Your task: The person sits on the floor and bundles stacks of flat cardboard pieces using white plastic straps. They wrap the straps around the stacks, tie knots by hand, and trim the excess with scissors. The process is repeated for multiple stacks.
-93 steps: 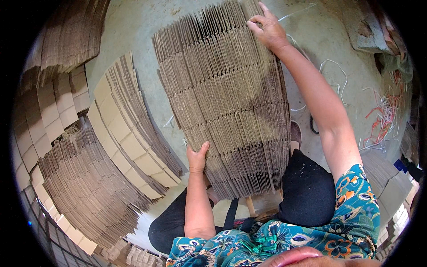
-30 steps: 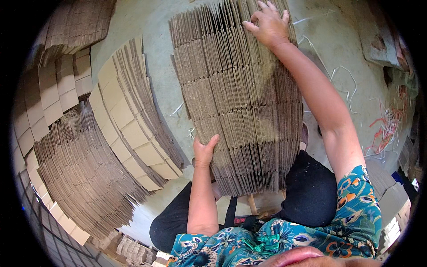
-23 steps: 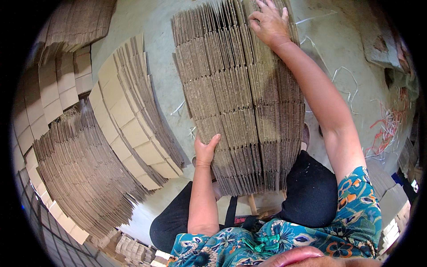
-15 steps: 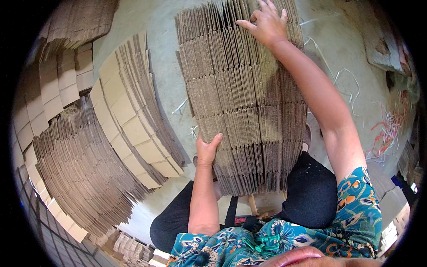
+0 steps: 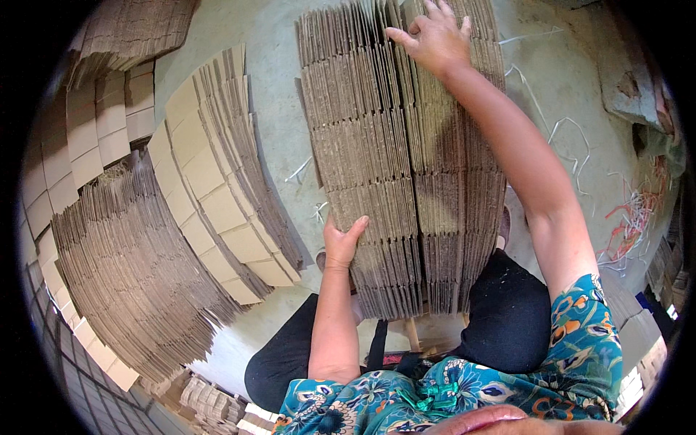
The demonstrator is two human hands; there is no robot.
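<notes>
A bundle of flat brown slotted cardboard pieces (image 5: 370,156), standing on edge and packed side by side, lies between my knees. My left hand (image 5: 344,243) grips its near left side, thumb over the top edges; the other fingers are mostly hidden beside it. Across the far end, my right hand (image 5: 439,42) rests on the top edges with thumb and fingers apart. A dark gap runs lengthwise through the bundle, widest near the right hand.
Left of the bundle, tan cardboard sheets (image 5: 206,174) lean in a fanned row beside a larger cardboard stack (image 5: 138,268). Another stack (image 5: 134,29) stands far left. White straps (image 5: 573,138) and tangled red and white strips (image 5: 631,225) lie on the floor at right.
A lengthwise gap has opened through the middle of the bundle. The bundle's left part and my left hand have shifted slightly right; my right hand has hardly moved.
</notes>
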